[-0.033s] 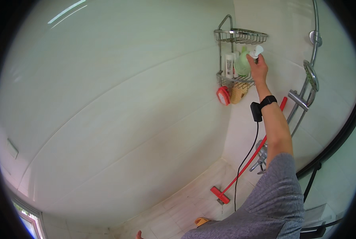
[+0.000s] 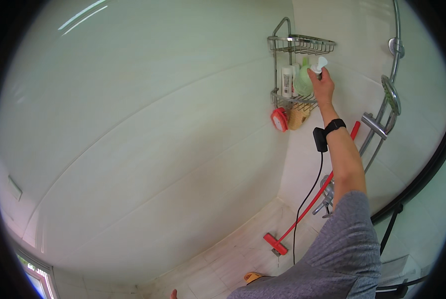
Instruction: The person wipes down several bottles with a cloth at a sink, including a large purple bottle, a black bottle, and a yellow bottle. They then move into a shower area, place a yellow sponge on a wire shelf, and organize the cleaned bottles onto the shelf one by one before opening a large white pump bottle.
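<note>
No real shift; right hand keeps grasping the white nozzle near two o'clock, by the rack; left hand, past six, can't tell.

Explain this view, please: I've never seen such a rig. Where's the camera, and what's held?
No robot: these are a person's bare hands, filmed by a fisheye camera on their head, so straight edges bend. The right hand grips a white-topped item, its body mostly hidden. Beside it, a metal corner rack holds a white bottle and a green item on its lower level. A red long-handled tool stands on the floor. A bit of the left hand shows at the lower edge; whether it holds anything, I cannot tell.
</note>
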A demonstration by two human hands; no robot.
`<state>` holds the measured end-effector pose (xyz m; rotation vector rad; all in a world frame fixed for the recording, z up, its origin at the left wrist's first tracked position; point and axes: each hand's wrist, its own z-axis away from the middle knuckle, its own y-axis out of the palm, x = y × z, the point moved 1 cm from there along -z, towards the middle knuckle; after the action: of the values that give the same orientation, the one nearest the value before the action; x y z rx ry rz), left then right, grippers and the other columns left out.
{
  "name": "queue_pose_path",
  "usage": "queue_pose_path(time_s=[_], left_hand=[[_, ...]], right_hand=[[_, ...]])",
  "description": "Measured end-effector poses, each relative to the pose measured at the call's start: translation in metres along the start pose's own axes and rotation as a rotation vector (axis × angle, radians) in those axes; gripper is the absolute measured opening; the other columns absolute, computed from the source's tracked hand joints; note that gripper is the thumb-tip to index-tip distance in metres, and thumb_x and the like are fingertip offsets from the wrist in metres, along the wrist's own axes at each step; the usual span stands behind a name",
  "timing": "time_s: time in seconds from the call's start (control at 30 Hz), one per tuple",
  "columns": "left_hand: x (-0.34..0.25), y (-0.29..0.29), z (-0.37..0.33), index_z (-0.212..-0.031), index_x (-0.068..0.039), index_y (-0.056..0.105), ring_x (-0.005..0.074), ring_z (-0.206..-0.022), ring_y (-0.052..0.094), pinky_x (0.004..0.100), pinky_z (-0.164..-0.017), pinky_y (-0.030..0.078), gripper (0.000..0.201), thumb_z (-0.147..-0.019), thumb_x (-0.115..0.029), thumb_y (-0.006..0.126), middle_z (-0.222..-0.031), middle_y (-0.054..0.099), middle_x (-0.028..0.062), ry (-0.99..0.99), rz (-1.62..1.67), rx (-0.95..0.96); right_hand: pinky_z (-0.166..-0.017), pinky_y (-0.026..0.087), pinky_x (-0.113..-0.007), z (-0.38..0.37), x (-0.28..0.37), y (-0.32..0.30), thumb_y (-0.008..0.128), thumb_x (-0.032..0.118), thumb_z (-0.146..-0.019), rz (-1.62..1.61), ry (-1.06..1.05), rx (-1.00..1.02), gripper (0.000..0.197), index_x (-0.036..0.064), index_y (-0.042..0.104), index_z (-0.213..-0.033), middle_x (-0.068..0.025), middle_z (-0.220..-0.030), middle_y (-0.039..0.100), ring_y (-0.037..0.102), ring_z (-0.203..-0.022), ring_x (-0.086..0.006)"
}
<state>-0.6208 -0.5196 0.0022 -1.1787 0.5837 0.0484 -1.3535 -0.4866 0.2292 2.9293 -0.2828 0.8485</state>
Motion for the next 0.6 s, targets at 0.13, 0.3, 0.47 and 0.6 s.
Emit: queue_pose_path(time_s=[0.13,0.3,0.47,0.6], left_hand=[[-0.004,-0.001,-0.005,-0.134,-0.013,0.033,0.0366,-0.079,0.060,0.0445,-0.066,0.047,0.067,-0.077,-0.024,0.065,-0.091,0.063,0.0185,-0.032,-0.040,0.032],[0.006,0.006,-0.003,-0.134,-0.014,0.034,0.0374,-0.082,0.060,0.0450,-0.068,0.047,0.065,-0.078,-0.028,0.064,-0.094,0.062,0.0188,-0.070,-0.127,0.059],[-0.008,0.000,-0.003,-0.134,-0.015,0.034,0.0383,-0.083,0.060,0.0457,-0.069,0.048,0.063,-0.079,-0.029,0.062,-0.096,0.062,0.0187,-0.125,-0.122,0.093],[-0.021,-0.001,-0.011,-0.134,-0.014,0.033,0.0388,-0.084,0.060,0.0464,-0.070,0.047,0.063,-0.080,-0.030,0.061,-0.097,0.062,0.0190,-0.127,-0.128,0.135]], right_hand=[[-0.072,0.047,-0.035,0.001,-0.026,0.013,0.067,0.034,-0.075,0.084,0.063,0.056,0.045,0.0042,0.056,-0.107,-0.0157,-0.090,0.064,0.062,-0.083,-0.0299],[-0.072,0.047,-0.039,-0.012,-0.066,0.027,0.065,0.035,-0.074,0.180,0.070,0.173,0.045,0.0014,0.057,-0.104,-0.0177,-0.089,0.064,0.060,-0.082,-0.0343],[-0.070,0.047,-0.039,-0.046,-0.078,0.033,0.065,0.034,-0.072,0.290,0.121,0.394,0.041,0.0001,0.061,-0.095,-0.0186,-0.088,0.063,0.061,-0.080,-0.0335],[-0.070,0.047,-0.037,-0.066,-0.094,0.030,0.066,0.030,-0.070,0.235,0.184,0.533,0.039,-0.0031,0.062,-0.090,-0.0192,-0.086,0.064,0.062,-0.078,-0.0306]])
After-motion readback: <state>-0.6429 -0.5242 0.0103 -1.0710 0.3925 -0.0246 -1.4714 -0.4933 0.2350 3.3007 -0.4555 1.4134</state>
